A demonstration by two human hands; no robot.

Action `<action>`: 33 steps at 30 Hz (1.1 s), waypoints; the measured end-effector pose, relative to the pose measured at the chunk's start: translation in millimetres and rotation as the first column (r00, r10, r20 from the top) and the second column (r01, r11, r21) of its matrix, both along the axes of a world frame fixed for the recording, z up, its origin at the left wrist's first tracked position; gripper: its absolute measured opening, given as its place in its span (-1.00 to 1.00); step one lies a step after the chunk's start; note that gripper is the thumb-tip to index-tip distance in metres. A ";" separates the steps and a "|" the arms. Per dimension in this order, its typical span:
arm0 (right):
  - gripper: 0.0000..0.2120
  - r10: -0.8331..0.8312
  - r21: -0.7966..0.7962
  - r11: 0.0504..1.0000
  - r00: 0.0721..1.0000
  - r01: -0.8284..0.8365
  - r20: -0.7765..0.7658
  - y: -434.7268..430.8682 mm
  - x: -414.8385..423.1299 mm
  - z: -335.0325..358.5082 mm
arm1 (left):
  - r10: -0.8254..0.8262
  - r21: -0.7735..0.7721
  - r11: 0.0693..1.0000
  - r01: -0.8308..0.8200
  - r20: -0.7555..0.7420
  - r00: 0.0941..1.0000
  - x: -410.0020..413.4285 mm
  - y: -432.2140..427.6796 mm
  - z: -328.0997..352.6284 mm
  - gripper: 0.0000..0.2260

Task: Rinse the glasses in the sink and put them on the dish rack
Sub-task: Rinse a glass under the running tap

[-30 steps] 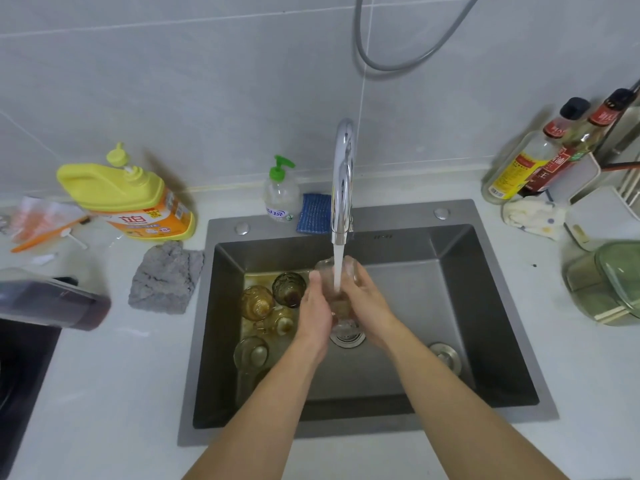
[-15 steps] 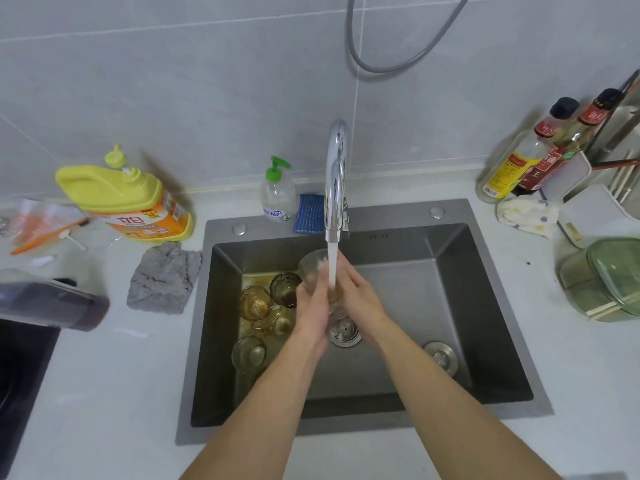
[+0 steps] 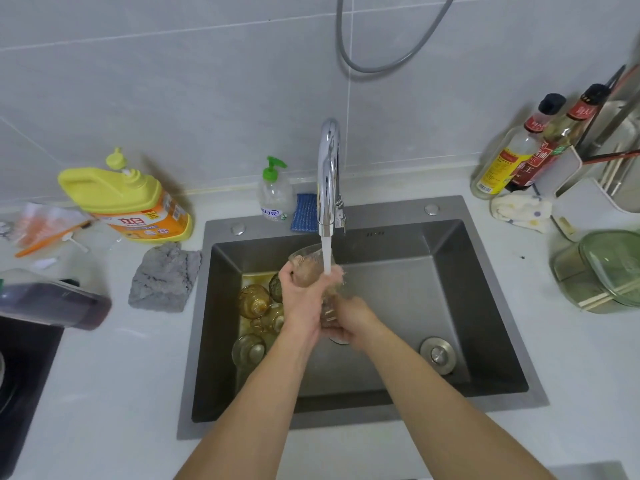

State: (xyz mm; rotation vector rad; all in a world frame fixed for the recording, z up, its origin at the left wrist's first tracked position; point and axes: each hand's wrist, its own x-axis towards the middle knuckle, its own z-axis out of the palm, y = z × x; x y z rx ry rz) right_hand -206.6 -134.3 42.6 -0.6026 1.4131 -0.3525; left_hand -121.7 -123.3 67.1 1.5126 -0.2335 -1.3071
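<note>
Head view: both hands, left hand (image 3: 300, 299) and right hand (image 3: 348, 322), clasp a clear glass (image 3: 311, 263), now raised and tilted under the tap stream (image 3: 326, 254); rinsing continues, amber glasses (image 3: 254, 301) wait left of them.

I am extending both forearms forward, wrists converging. My left hand (image 3: 300, 299) is gripping from the left; my right hand (image 3: 349, 322) is clasping lower, fingers curled.
</note>
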 end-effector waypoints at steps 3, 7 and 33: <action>-0.57 0.163 -0.148 0.965 0.936 -0.217 -0.311 -2.6 0.3 -5.9 | 0.022 -0.012 1.000 -0.022 -0.013 1.000 2.7 -1.5 -0.5 -0.26; -0.80 0.058 -0.257 0.963 0.995 -0.076 -0.077 5.7 -1.7 3.1 | 0.081 -0.024 0.996 -0.082 -0.026 0.996 6.1 -6.5 1.0 -0.40; -0.86 0.204 -0.434 0.874 0.976 -0.216 -0.076 0.4 -24.8 -4.9 | 0.120 0.104 0.989 -0.107 -0.128 0.984 -16.6 -14.8 7.1 -0.47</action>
